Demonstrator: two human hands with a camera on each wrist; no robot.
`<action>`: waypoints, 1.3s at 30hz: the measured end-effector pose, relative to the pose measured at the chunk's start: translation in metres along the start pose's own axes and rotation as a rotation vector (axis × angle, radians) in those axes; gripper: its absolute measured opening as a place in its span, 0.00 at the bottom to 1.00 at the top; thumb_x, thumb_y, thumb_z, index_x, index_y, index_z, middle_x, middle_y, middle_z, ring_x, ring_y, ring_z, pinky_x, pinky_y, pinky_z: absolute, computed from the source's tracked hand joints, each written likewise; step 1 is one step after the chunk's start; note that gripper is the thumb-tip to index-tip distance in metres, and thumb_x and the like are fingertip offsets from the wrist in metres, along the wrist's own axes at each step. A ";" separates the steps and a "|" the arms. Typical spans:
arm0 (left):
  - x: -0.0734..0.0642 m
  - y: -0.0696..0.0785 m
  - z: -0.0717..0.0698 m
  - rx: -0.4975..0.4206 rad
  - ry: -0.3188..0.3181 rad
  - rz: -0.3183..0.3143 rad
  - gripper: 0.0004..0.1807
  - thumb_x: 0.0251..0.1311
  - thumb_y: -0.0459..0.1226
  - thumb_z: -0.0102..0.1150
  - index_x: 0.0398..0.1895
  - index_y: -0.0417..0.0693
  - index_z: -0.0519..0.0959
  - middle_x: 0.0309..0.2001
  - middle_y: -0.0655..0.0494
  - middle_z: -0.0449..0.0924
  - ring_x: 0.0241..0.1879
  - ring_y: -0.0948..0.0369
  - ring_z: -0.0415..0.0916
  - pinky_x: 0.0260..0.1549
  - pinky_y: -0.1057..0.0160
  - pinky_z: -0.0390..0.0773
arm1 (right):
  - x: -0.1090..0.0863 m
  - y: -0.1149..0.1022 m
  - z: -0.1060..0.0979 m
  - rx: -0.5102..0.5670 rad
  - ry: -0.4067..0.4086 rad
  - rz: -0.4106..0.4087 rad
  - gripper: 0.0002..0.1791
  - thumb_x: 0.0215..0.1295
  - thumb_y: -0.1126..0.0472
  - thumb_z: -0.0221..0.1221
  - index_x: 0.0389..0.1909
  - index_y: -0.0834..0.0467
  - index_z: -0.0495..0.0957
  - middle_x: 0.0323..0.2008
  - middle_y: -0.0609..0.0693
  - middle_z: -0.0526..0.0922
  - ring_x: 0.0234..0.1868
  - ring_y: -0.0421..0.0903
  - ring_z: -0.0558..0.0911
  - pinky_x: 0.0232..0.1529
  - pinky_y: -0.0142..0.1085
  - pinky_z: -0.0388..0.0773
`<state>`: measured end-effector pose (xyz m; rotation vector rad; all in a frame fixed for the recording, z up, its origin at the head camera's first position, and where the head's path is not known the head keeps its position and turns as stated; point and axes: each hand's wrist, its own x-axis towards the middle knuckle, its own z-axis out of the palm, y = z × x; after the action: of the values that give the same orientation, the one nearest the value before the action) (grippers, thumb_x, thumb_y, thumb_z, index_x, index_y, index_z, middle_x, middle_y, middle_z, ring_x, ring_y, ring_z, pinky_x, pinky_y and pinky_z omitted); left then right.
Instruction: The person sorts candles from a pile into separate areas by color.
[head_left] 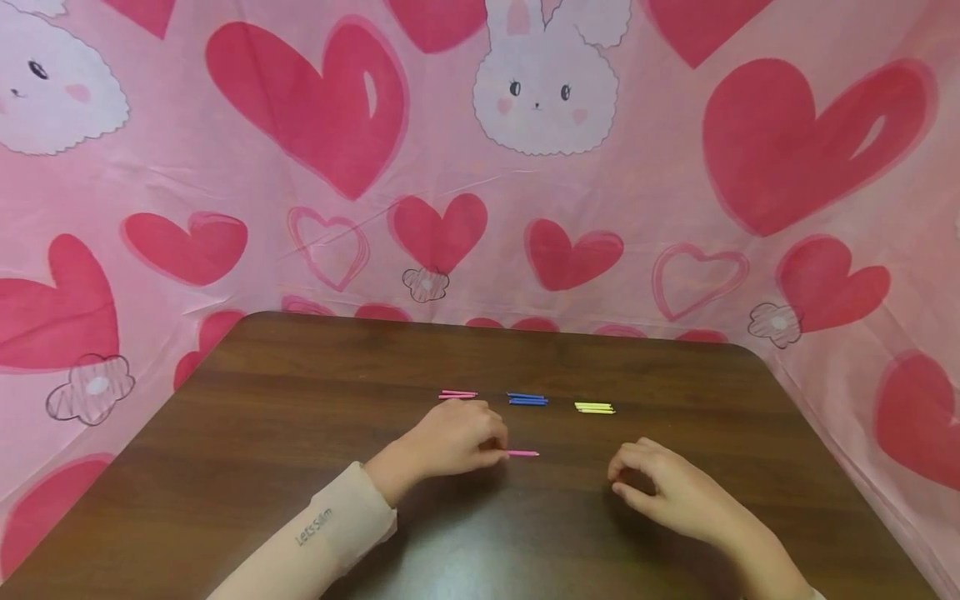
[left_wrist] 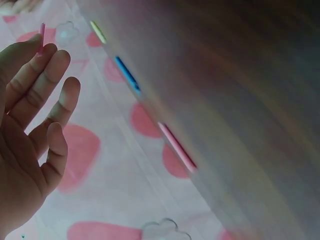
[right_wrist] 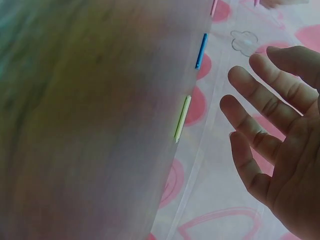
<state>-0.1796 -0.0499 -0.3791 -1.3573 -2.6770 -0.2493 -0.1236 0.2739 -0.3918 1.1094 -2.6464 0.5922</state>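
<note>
My left hand (head_left: 461,437) pinches a slim pink pencil (head_left: 523,453) between thumb and fingertips, its pointed end to the right. In the left wrist view the same pencil (left_wrist: 42,36) sticks up past the thumb, while the other fingers are spread. My right hand (head_left: 671,492) hovers over the table on the right, fingers loosely bent and holding nothing. Beyond the hands lie three small groups of pencils in a row: pink pencils (head_left: 458,394) behind the left hand, blue pencils (head_left: 528,400) in the middle, yellow pencils (head_left: 595,408) to the right.
The brown wooden table (head_left: 337,358) has rounded far corners. A pink cloth backdrop (head_left: 525,183) with hearts and rabbits hangs around its back and sides.
</note>
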 end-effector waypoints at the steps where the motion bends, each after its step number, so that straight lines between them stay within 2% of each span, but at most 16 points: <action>1: -0.002 -0.003 0.000 -0.007 0.004 -0.005 0.05 0.60 0.47 0.65 0.29 0.61 0.85 0.26 0.71 0.81 0.29 0.69 0.71 0.27 0.71 0.68 | -0.001 0.001 0.000 -0.004 0.002 0.006 0.13 0.56 0.64 0.69 0.34 0.44 0.77 0.34 0.29 0.74 0.38 0.31 0.74 0.38 0.31 0.76; 10: -0.020 -0.030 0.002 -0.044 0.002 -0.071 0.04 0.58 0.44 0.68 0.28 0.59 0.86 0.25 0.68 0.80 0.26 0.69 0.70 0.27 0.69 0.72 | -0.009 0.009 -0.005 -0.044 0.020 0.007 0.14 0.54 0.64 0.70 0.34 0.44 0.77 0.34 0.29 0.74 0.38 0.30 0.74 0.38 0.32 0.76; 16: -0.026 -0.045 0.001 -0.023 0.015 -0.115 0.04 0.57 0.45 0.69 0.28 0.59 0.86 0.26 0.68 0.81 0.29 0.67 0.74 0.29 0.66 0.76 | -0.014 0.012 -0.010 -0.066 0.028 0.009 0.15 0.54 0.64 0.70 0.34 0.43 0.77 0.35 0.27 0.74 0.39 0.30 0.74 0.39 0.32 0.76; 20: -0.028 -0.055 0.001 -0.005 0.011 -0.134 0.04 0.56 0.44 0.70 0.27 0.60 0.85 0.24 0.68 0.79 0.28 0.66 0.73 0.29 0.65 0.74 | -0.019 0.014 -0.014 -0.084 0.045 0.022 0.15 0.52 0.64 0.71 0.34 0.43 0.78 0.35 0.26 0.74 0.39 0.30 0.75 0.39 0.32 0.76; 29: -0.028 -0.070 0.006 -0.084 -0.019 -0.194 0.03 0.55 0.42 0.70 0.26 0.58 0.86 0.25 0.67 0.82 0.24 0.68 0.71 0.28 0.67 0.75 | -0.030 0.019 -0.023 -0.103 0.087 0.037 0.18 0.48 0.66 0.73 0.33 0.42 0.78 0.34 0.26 0.73 0.38 0.29 0.75 0.40 0.22 0.70; 36: -0.019 -0.083 0.006 -0.093 -0.064 -0.236 0.05 0.57 0.43 0.69 0.26 0.57 0.86 0.23 0.67 0.80 0.23 0.67 0.69 0.26 0.66 0.73 | -0.040 0.023 -0.027 -0.078 0.119 0.049 0.20 0.46 0.69 0.72 0.34 0.44 0.78 0.34 0.29 0.76 0.38 0.30 0.76 0.37 0.24 0.72; 39: -0.016 -0.089 0.004 -0.103 -0.091 -0.261 0.06 0.58 0.44 0.68 0.25 0.56 0.85 0.21 0.67 0.77 0.22 0.66 0.68 0.26 0.66 0.72 | -0.044 0.026 -0.029 -0.072 0.131 0.052 0.18 0.49 0.68 0.72 0.34 0.44 0.79 0.33 0.31 0.78 0.38 0.30 0.76 0.39 0.22 0.71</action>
<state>-0.2423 -0.1133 -0.3941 -1.0647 -2.9543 -0.3639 -0.1102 0.3311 -0.3881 0.9504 -2.5695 0.5547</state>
